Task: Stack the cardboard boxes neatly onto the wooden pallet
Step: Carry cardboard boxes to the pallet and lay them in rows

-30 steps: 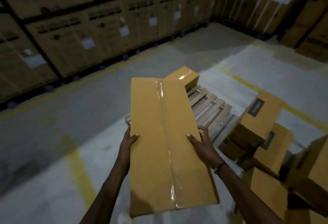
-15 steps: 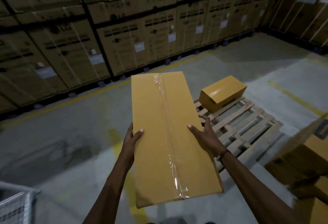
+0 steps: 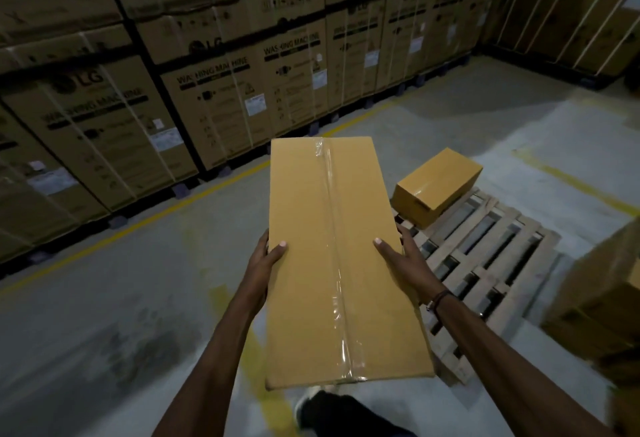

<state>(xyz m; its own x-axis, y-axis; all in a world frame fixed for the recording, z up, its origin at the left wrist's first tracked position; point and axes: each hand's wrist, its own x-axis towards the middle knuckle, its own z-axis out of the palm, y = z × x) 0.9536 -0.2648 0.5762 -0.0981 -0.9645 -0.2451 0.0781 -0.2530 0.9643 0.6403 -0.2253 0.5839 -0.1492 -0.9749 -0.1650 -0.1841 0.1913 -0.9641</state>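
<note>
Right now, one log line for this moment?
carry | long taped box gripped by left hand, right hand | pallet: one small box

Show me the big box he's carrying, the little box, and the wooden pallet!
big box (image 3: 332, 256): head view, on its taped top face.
little box (image 3: 441, 177): head view, on its top face.
wooden pallet (image 3: 491, 263): head view, on a bare slat.

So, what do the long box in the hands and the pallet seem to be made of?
The long box looks like plain matte brown cardboard; a glossy clear tape strip, probably plastic, runs along its top seam and catches the light. The pallet looks like bare, unpainted wood: pale slats with open gaps between them.
</note>
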